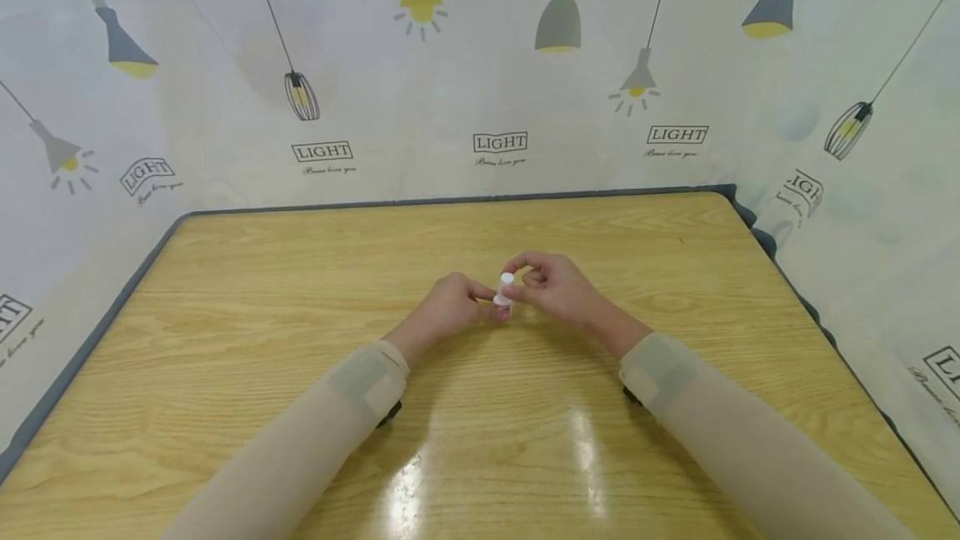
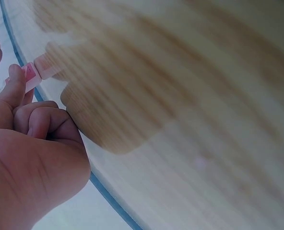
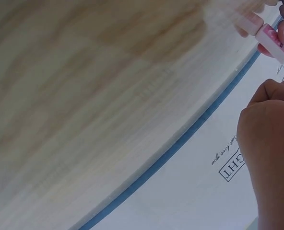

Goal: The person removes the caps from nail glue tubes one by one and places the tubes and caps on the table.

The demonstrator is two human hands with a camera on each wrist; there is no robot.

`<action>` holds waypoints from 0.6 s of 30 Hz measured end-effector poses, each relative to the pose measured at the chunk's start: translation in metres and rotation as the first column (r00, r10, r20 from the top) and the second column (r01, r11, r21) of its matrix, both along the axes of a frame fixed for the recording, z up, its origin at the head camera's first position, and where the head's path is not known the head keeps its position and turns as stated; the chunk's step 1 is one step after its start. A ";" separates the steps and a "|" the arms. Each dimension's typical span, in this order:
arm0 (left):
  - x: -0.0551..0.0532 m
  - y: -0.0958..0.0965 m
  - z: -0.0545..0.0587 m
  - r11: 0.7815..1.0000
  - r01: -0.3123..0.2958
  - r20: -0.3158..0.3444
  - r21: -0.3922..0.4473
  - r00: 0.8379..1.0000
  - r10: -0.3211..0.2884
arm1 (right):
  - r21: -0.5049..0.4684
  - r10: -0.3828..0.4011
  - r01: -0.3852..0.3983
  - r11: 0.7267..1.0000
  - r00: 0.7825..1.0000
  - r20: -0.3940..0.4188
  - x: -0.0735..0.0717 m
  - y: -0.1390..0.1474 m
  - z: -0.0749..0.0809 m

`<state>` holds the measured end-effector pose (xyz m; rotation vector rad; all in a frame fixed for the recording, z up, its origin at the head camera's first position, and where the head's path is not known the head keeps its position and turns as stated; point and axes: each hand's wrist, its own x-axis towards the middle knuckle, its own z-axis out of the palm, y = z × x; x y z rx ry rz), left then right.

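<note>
A small bottle [image 1: 502, 301] with a white top and a pink label [image 2: 29, 73] is upright near the middle of the wooden table. My left hand [image 1: 453, 307] pinches its lower part between thumb and fingers, from the left. From the right, my right hand [image 1: 557, 286] has its thumb against the upper part and its index finger curved round by the white top [image 1: 507, 278]. In the right wrist view the bottle [image 3: 272, 40] shows at the upper right corner, above my right hand [image 3: 269, 115], with left fingers on its label. The bottle's base meets its reflection in the tabletop.
The glossy wooden table [image 1: 247, 315] has a dark blue edge [image 1: 390, 203] along its back and sides. Behind it hangs a pale curtain [image 1: 420, 107] printed with lamps and the word LIGHT. Both forearms, in beige sleeves [image 1: 300, 440], reach in from the front.
</note>
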<state>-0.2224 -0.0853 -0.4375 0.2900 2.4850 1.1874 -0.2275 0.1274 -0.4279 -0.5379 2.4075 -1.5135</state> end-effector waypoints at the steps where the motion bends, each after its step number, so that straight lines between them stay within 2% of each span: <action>1: 0.000 0.000 0.000 1.000 -0.001 -0.001 -0.001 1.000 0.001 | -0.003 0.001 -0.001 1.000 1.000 0.000 0.000 0.000 0.001; 7: 0.000 0.000 0.001 1.000 -0.001 -0.008 -0.003 1.000 0.001 | -0.026 -0.005 0.004 1.000 1.000 -0.021 0.002 -0.001 0.004; 11: 0.000 0.000 0.000 1.000 0.001 -0.014 -0.003 1.000 -0.001 | -0.036 -0.036 0.034 0.999 0.999 -0.039 0.003 -0.001 0.004; 18: 0.000 0.000 0.000 1.000 0.000 -0.011 -0.005 1.000 0.000 | -0.023 -0.100 0.100 0.995 0.995 -0.006 0.002 -0.001 0.002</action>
